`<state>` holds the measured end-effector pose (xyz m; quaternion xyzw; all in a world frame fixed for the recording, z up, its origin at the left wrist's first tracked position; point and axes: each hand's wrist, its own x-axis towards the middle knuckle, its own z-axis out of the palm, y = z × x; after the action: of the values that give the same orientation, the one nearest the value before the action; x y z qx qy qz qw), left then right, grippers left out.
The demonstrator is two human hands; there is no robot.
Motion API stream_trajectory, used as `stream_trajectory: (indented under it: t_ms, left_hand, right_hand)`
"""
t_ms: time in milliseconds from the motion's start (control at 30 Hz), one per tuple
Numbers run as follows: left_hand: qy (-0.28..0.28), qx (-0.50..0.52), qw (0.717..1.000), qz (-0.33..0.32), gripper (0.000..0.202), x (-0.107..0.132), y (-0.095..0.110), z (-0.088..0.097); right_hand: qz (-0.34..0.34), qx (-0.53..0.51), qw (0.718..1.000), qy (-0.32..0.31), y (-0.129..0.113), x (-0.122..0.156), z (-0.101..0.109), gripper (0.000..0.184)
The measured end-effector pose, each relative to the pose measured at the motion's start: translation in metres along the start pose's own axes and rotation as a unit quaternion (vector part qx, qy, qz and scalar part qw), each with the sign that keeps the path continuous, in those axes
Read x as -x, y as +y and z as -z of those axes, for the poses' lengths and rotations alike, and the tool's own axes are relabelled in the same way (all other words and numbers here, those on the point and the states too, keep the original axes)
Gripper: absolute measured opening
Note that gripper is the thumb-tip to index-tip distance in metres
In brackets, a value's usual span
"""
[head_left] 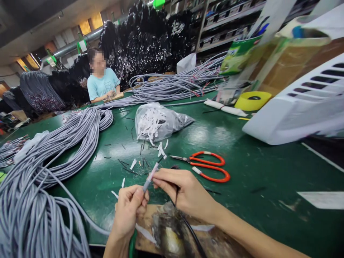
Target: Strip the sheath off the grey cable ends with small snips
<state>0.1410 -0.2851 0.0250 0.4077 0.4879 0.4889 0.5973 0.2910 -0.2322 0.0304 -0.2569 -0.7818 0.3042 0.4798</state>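
A grey cable (146,185) is gripped in my left hand (131,206), its end pointing up and away to the right. Beyond the fingers the cable's tip is pale pinkish white. My right hand (182,186) is closed at that pale end, thumb and fingertips pressed together against it. A dark strand runs below the right palm. Just past my right hand lie scissors (209,165) with orange handles, their blades pointing left. Below both hands is a worn block with a dirty, tape-covered lump (172,233) on a brown board.
Coiled grey cables (72,150) cover the left; more cables (172,86) lie at the back. A clear bag (154,123) of white scraps sits mid-table, with black and white bits around it. A white vented casing (295,104) and yellow tape roll (252,101) stand right. Another person (103,84) sits across.
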Motion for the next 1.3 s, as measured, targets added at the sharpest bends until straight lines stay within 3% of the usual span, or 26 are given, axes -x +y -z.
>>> stream_trajectory:
  t_ms: [67,167,300,467,567,667,733,833,933,1033,1167,1300]
  left_hand:
    - [-0.001,0.003,1.000,-0.009,0.047,0.001,0.002,-0.002]
    - [0.031,-0.020,0.999,-0.036,0.040,0.002,0.008,-0.006]
    - [0.047,0.017,0.997,-0.064,0.050,-0.002,0.012,-0.008]
    - [0.030,0.080,0.996,-0.031,0.041,-0.005,0.013,-0.004]
    - [0.031,0.093,0.995,-0.036,0.032,0.001,0.016,-0.004]
    - [0.060,0.099,0.989,-0.090,0.031,0.008,0.021,-0.004]
    - [0.069,0.060,0.991,-0.101,0.033,0.010,0.021,-0.005]
    - [0.039,-0.035,0.996,-0.068,0.036,0.007,0.017,-0.007]
    - [0.017,-0.092,0.994,-0.062,0.037,0.003,0.015,-0.011]
    - [0.025,-0.149,0.983,-0.104,0.025,0.000,0.015,-0.015]
    - [0.070,-0.214,0.955,-0.194,0.015,-0.002,0.015,-0.018]
    - [0.141,-0.271,0.914,-0.266,0.019,0.000,0.012,-0.018]
  right_hand:
    - [0.053,0.047,0.997,0.017,0.001,0.001,-0.001,0.024]
    - [0.077,0.089,0.993,0.011,0.003,0.003,-0.003,0.025]
    - [0.062,0.094,0.993,-0.024,0.005,0.003,-0.007,0.025]
    - [0.029,0.154,0.987,-0.039,0.009,0.000,-0.011,0.027]
    - [-0.011,0.195,0.981,0.016,0.018,-0.002,-0.003,0.026]
    - [-0.076,0.215,0.967,0.112,0.025,-0.005,0.015,0.025]
    - [-0.093,0.172,0.973,0.125,0.022,-0.008,0.024,0.028]
    - [-0.094,-0.012,0.995,0.036,0.006,-0.009,0.024,0.032]
    - [-0.069,-0.088,0.994,-0.018,-0.006,-0.007,0.016,0.033]
    - [-0.089,-0.111,0.990,-0.007,-0.006,-0.006,0.009,0.032]
    - [-0.112,-0.043,0.992,0.021,0.000,-0.005,0.007,0.039]
    - [-0.054,-0.027,0.998,-0.016,-0.003,-0.003,0.006,0.040]
